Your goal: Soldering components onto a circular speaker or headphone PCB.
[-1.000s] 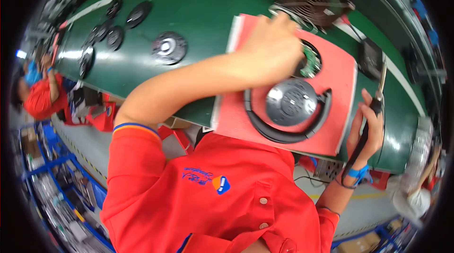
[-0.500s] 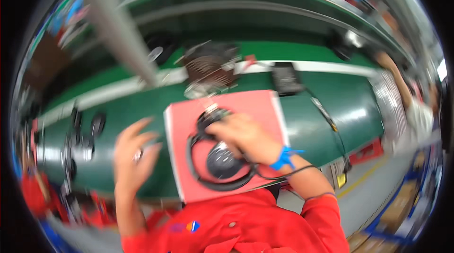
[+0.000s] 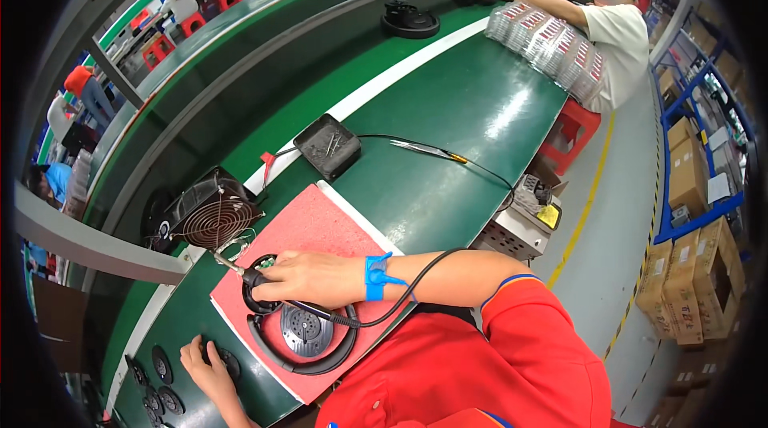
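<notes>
On a pink pad [image 3: 308, 224] lies a pair of black headphones, its headband [image 3: 324, 366] curving toward my body. One ear cup [image 3: 306, 330] shows a dotted grey face; the other ear cup [image 3: 264, 263] shows green inside and is partly under my hand. My right hand [image 3: 308, 278] is closed round a soldering iron [image 3: 340, 318]. Its metal shaft [image 3: 230, 265] points up and left, and its cord runs along my forearm. To the left of the pad, my left hand [image 3: 206, 368] has its fingers around a black round part [image 3: 230, 364], partly hidden by the fingers.
Several black discs [image 3: 162, 366] lie at the lower left. A fan with a round grille [image 3: 216, 224] stands beyond the pad, near a grey post [image 3: 104, 244]. A black tray [image 3: 328, 148] and tweezers [image 3: 428, 151] lie farther right. Clear plastic packs [image 3: 548, 48] are beside a co-worker [image 3: 620, 36].
The view has swung to the right and become sharper. My left hand, raised with fingers spread before, is now down at the black round part. My right hand stays over the headphones.
</notes>
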Available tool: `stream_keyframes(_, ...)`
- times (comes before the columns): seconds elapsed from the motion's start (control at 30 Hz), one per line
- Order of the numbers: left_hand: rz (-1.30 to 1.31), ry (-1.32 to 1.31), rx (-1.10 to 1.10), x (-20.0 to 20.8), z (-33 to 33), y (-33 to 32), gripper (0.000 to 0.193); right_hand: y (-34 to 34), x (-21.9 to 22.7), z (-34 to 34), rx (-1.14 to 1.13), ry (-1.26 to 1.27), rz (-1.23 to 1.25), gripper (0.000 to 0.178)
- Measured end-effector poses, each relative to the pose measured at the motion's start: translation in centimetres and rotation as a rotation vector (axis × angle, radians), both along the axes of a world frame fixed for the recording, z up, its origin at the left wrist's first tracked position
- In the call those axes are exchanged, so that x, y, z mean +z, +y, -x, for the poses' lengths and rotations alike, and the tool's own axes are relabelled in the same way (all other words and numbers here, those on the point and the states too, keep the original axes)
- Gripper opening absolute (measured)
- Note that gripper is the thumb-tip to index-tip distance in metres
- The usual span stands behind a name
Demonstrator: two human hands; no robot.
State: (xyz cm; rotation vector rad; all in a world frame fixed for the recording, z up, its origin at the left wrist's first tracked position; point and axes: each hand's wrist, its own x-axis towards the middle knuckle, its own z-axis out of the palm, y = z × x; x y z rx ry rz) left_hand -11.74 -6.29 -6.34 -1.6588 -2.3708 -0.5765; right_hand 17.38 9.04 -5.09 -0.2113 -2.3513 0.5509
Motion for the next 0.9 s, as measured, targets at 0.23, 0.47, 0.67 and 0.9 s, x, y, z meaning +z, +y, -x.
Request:
stream_keyframes(0.23,-0.102,-0.592,-0.041,0.3,2.0,0.5,0.015,0.2,0.3,-0.8,0.015,0.074,0.060,0.025)
stream_keyframes(0.47,0.280,-0.944,-0.427,9.4,-7.4,3.1,0.019,-1.0,1.9,0.7,0.107,0.345,0.235,0.021)
stream_keyframes(0.67,0.372,-1.172,-0.634,8.5,-13.1,8.2,0.019,-1.4,2.4,-0.9,-0.043,0.489,0.384,0.022)
stream_keyframes(0.9,0.344,-1.164,-0.580,7.1,-13.8,9.0,0.021,0.8,0.2,-1.1,0.006,0.289,0.573,0.019)
